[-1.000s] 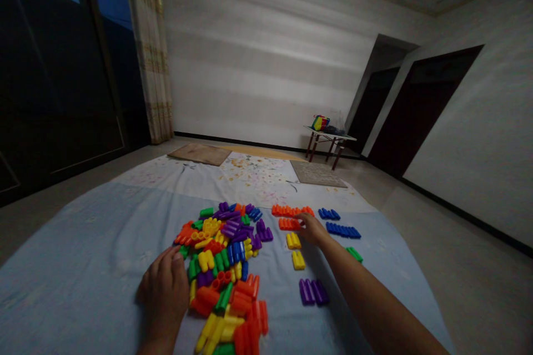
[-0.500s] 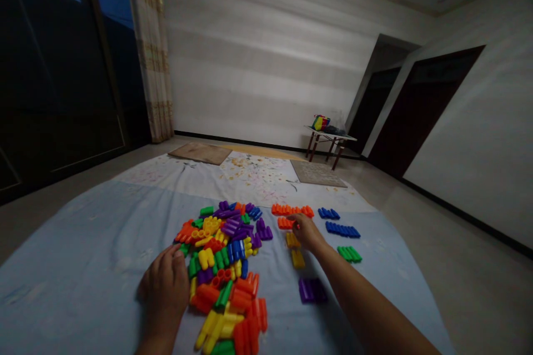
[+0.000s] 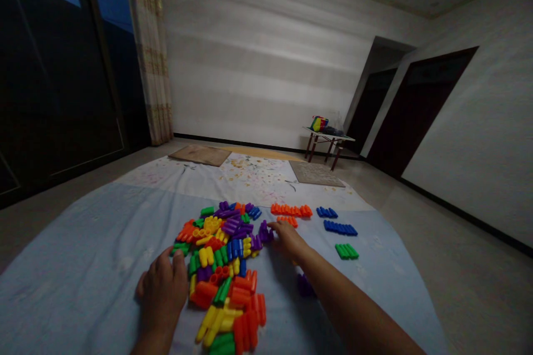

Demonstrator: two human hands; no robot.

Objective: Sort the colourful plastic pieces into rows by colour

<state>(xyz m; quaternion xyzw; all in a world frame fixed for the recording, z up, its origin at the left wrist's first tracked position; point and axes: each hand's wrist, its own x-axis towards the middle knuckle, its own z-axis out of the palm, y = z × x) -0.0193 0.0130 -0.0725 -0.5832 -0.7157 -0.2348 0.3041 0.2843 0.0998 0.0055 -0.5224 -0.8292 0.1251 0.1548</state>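
Note:
A heap of plastic building blocks (image 3: pixel 233 233), tube-shaped pieces joined side by side in several colours, lies on the cloth. My right hand (image 3: pixel 289 241) is at the heap's right edge, its fingertips closed on a purple block (image 3: pixel 265 232). Part of that block is hidden by the fingers. My left hand (image 3: pixel 164 280) rests on the cloth left of the heap, fingers loosely bent and apart, holding nothing. Its fingertips are close to a green block (image 3: pixel 180 248); whether they touch is unclear. Under my right forearm another purple block (image 3: pixel 305 285) is partly covered.
Orange blocks (image 3: pixel 291 210) form a row beyond my right hand, with a shorter orange row (image 3: pixel 287 221) nearer. Blue blocks (image 3: pixel 340 228) and green blocks (image 3: pixel 347 251) lie farther right. Two flat boards (image 3: pixel 200 155) lie at the cloth's far edge. A small table (image 3: pixel 328 134) stands behind.
My right hand has moved left from the short orange row to the purple block at the heap's edge, which has shifted slightly right. My left hand has stayed nearly in place.

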